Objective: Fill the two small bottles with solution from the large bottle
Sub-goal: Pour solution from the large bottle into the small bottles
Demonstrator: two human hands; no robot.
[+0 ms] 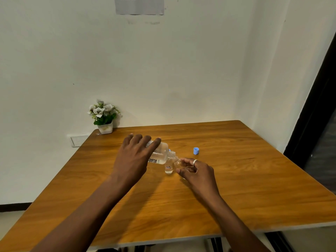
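The left hand [134,157] reaches in from the lower left and grips the large bottle [160,153] from above. Its fingers [145,140] are spread and curled over the far side of the clear body, and the thumb is hidden beneath. The bottle is lifted off the worktop [236,179] and tipped nearly onto its side. Its uncapped threaded neck points right and slightly down, and dark label lettering shows on the underside. Just below that neck a labelled small bottle [168,169] stands upright on the worktop, clear, with a small red and blue label; how much liquid it holds is hard to tell. Immediately to its right, the right hand [197,171] pinches a second small bottle [177,163] between the thumb and the tips of its loosely bent fingers [187,161]. This bottle's mouth is close to the large bottle's neck, but the glass is too blurred to tell whether the two touch. A pale ring [195,161] sits on one right finger. A blue cap [196,150] rests on the worktop beyond the right hand, apart from the bottles. At the far left corner a potted plant [103,118] with white flowers stands against the wall. A sheet of paper [139,5] is stuck high on the wall.
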